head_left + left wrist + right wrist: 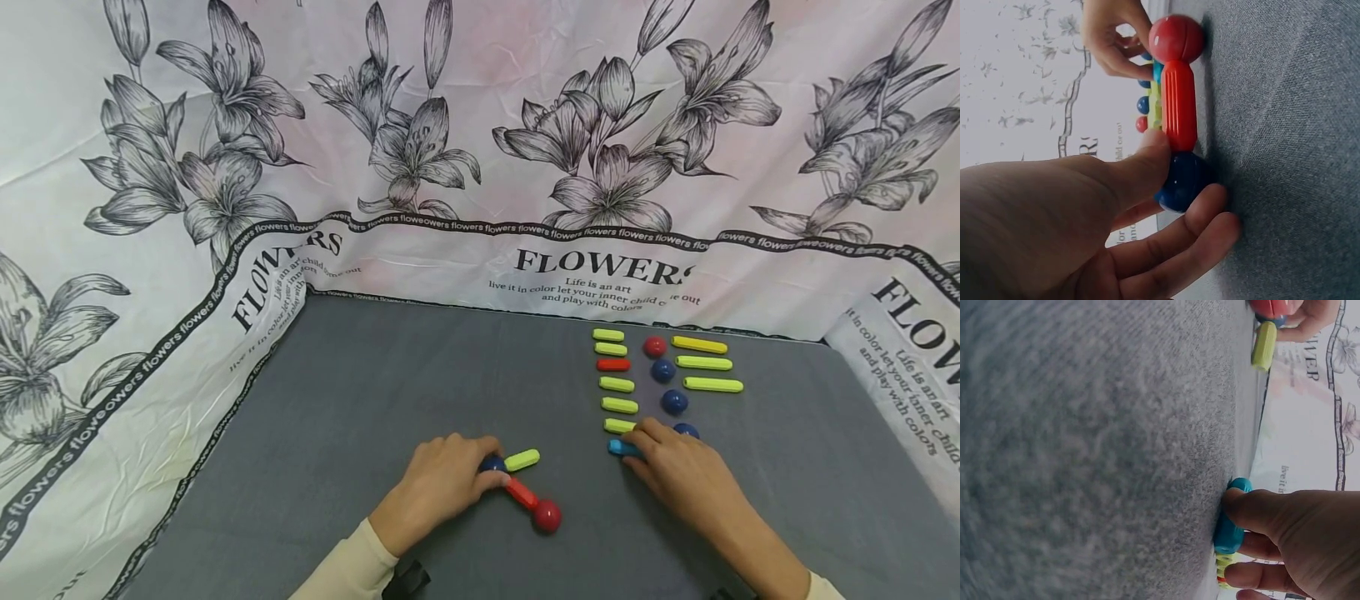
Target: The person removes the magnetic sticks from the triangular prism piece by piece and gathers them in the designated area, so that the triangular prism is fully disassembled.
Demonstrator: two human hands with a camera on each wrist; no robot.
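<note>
My left hand (448, 477) pinches a dark blue ball (1182, 181) between thumb and fingers. Joined to that ball are a red rod (1179, 105), which ends in a red ball (547, 516), and a short yellow-green rod (522, 460) pointing off to the right. On the right, my right hand (678, 471) grips a short blue rod (1229, 528), thumb on one side and fingers on the other. This blue rod lies at the near end of a column of short rods, just below a yellow-green rod (618, 426).
Further up that column are more short yellow-green rods (617, 384) and a red one (613, 365). Beside it runs a line of balls, one red (655, 347) and several blue (674, 402). Three longer yellow rods (702, 363) lie to their right. A flower-printed cloth (420, 258) borders the grey surface.
</note>
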